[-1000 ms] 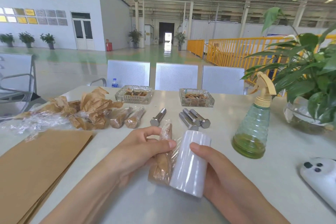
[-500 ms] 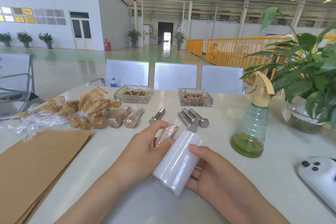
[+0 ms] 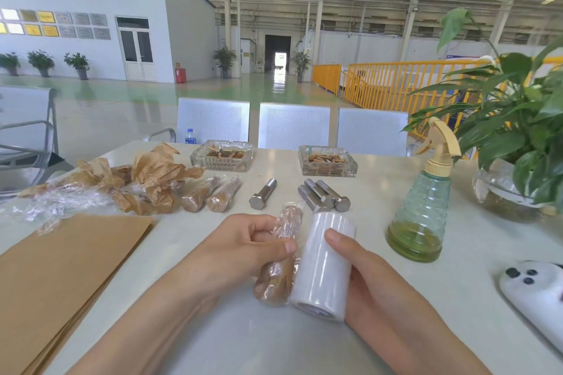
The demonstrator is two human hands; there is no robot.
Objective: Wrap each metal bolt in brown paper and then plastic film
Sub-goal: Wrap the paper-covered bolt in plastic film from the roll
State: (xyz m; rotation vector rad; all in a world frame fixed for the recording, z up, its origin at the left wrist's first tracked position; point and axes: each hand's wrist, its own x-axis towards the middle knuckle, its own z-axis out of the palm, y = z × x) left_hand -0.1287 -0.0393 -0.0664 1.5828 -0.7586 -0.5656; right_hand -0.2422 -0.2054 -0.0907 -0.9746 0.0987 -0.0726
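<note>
Obs., left to right, places taken from the fingers:

Far left of the left hand: stack of flat brown paper sheets [image 3: 61, 277] on the white table [image 3: 457, 298], untouched. Beyond it, heap of crumpled brown paper and loose clear film [image 3: 122, 186]. Just beyond the left fingertips: two finished film-over-paper bolt bundles [image 3: 210, 198], then four bare grey hex-head steel bolts [image 3: 307, 196] awaiting wrap.

Left hand [image 3: 243, 250]: fingers curled round the paper-wrapped bolt bundle [image 3: 280, 265], thumb pressed on top. Half a second ago the bundle was tucked behind the roll, only its far end showing; it now lies in full view, lengthwise, touching the roll's left side. Clear film already sheathes it, puckered at the far end.

Right hand [image 3: 374, 280]: thumb on top, fingers under the white cylindrical roll of plastic film [image 3: 324, 265], gripping it. The roll has swung from tilted back to near upright.

Judgement: another turn of film has gone round; this bolt is in its second layer, near done. Film likely needs tearing off next. Two finished, four unstarted.

Right of the right fingers: green translucent plastic spray bottle [image 3: 422, 216], well apart
</note>
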